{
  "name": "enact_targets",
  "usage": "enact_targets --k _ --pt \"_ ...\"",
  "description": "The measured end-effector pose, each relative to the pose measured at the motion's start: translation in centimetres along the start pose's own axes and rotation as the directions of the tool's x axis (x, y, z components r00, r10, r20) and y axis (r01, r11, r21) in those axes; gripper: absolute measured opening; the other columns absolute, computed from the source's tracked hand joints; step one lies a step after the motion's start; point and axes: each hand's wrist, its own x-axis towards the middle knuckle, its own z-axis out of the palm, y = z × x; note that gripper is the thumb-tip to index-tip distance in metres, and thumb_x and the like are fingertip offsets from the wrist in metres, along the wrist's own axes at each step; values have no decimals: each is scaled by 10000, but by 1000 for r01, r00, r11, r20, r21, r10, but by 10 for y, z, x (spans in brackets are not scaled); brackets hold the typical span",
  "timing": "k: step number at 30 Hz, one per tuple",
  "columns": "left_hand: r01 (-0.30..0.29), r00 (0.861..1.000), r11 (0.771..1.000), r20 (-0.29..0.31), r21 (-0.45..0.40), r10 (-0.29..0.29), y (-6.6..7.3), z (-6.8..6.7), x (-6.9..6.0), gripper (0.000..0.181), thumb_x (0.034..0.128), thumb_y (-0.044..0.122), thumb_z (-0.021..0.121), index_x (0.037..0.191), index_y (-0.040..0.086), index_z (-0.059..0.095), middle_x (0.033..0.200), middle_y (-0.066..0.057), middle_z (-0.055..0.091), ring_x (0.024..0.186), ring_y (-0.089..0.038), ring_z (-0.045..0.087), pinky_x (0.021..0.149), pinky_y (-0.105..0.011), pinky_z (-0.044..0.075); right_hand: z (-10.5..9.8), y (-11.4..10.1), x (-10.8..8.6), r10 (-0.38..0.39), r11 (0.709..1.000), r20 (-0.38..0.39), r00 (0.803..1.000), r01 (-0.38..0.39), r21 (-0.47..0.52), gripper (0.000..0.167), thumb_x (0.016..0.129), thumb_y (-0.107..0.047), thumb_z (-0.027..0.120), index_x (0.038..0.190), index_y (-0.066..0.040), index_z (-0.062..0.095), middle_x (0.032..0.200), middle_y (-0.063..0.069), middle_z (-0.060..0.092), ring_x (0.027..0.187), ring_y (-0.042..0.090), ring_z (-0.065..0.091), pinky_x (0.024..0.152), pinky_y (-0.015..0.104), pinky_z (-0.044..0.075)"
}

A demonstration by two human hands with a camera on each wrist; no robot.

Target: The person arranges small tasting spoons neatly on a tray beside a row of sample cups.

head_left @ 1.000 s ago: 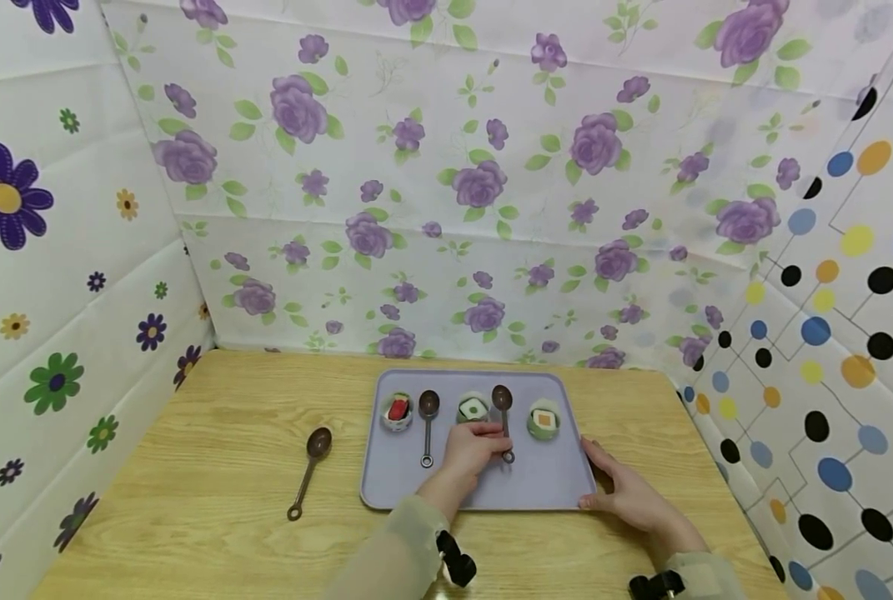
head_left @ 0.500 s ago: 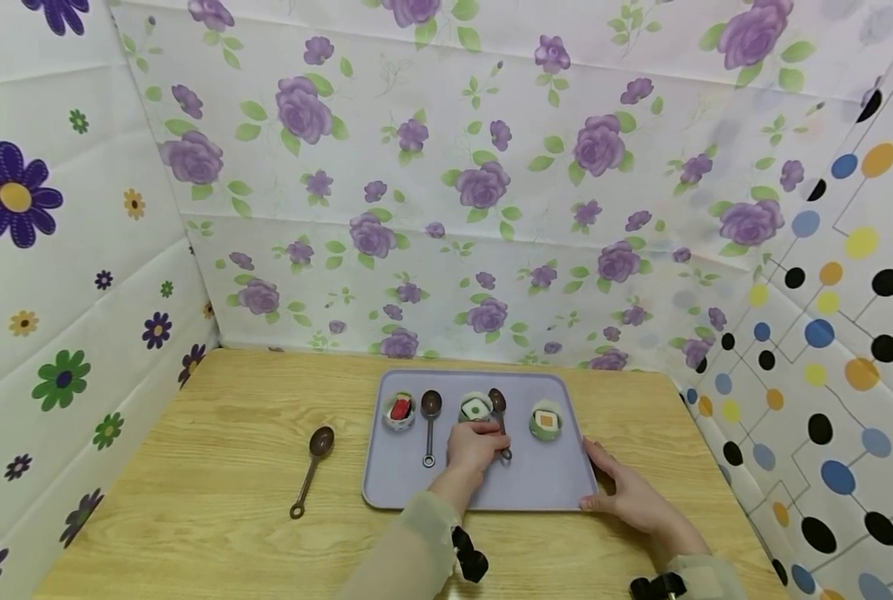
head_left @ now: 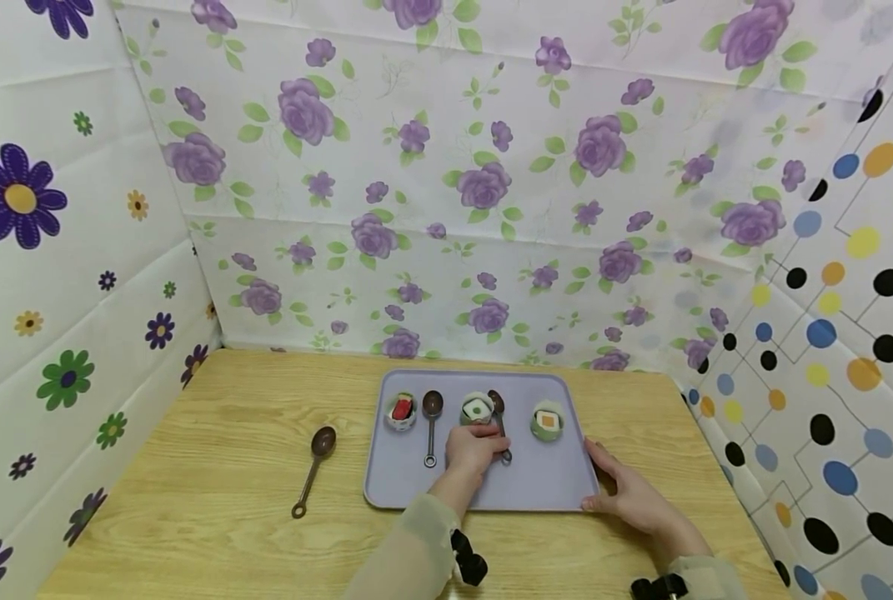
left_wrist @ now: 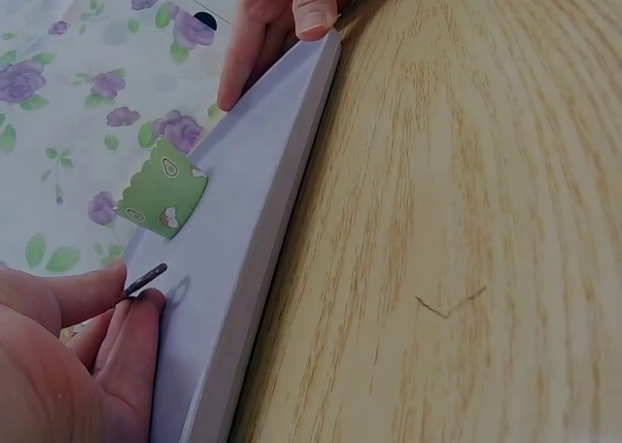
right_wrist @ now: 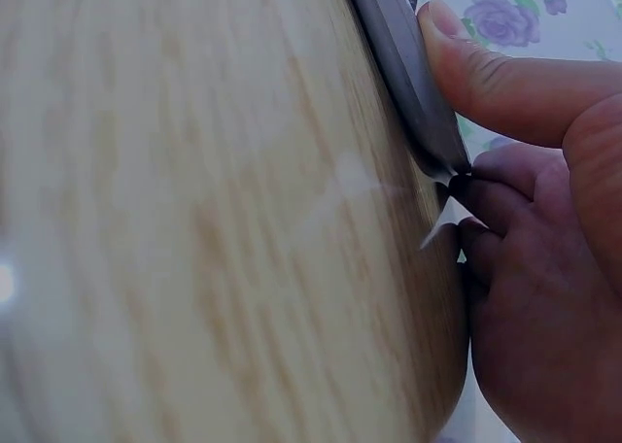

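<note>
My left hand (head_left: 470, 454) pinches the handle of a brown spoon (head_left: 498, 405) between thumb and fingertips; in the left wrist view the handle's end (left_wrist: 146, 280) sticks out past them. That spoon lies over the lilac tray (head_left: 539, 492), right of a cup (head_left: 478, 408) topped with a white and green piece. At the tray's front right corner, my right hand (head_left: 629, 496) holds the edge, its thumb (right_wrist: 486, 79) at the corner and fingers along the side. A green paper cup (head_left: 547, 423) with a white and orange piece stands at the tray's right.
A second brown spoon (head_left: 432, 417) lies on the tray beside a cup (head_left: 401, 412) with a red piece. Left of the tray, another spoon (head_left: 316, 467) lies on the wooden table (head_left: 213, 467). Patterned cloth walls (head_left: 416, 208) stand behind and at both sides.
The pinched spoon has shifted slightly left, closer to the middle cup, and its bowl now leans left. My right hand stays at the tray's corner.
</note>
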Motion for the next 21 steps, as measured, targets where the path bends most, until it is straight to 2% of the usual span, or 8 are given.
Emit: enact_targets --k 3,6,12,21 --pt "0 1000 1000 7 9 0 0 -3 -2 283 845 -48 866 1119 -51 794 991 -124 802 897 -204 770 799 -307 641 1 3 1 5 1000 -3 1000 -5 -5 1102 869 -271 909 1712 -82 225 1762 225 113 1613 461 25 1132 65 75" --pt "5 1000 1000 3 2 -5 1 -5 -3 296 848 -48 859 1136 -49 790 1031 -145 800 932 -200 762 811 -303 635 1 5 1 9 1000 -7 1000 -9 -4 1100 869 -275 908 1714 -97 228 1765 213 114 1616 451 25 1159 101 68" --pt "-13 1000 1000 6 -8 13 4 -9 -9 322 860 -53 844 1172 -77 769 1094 -203 785 980 -218 757 817 -313 635 1 6 1 -23 1000 -7 1000 23 21 1094 869 -233 907 1707 -62 226 1757 243 104 1609 481 -1 1009 -43 70" --pt "-24 998 1000 51 8 23 9 -12 -21 415 885 -50 813 1279 -118 703 1178 -239 756 1088 -276 731 871 -349 632 1 4 1 -25 1000 -1 1000 25 17 1103 874 -240 904 1708 -52 206 1755 256 97 1606 489 -2 996 -44 76"
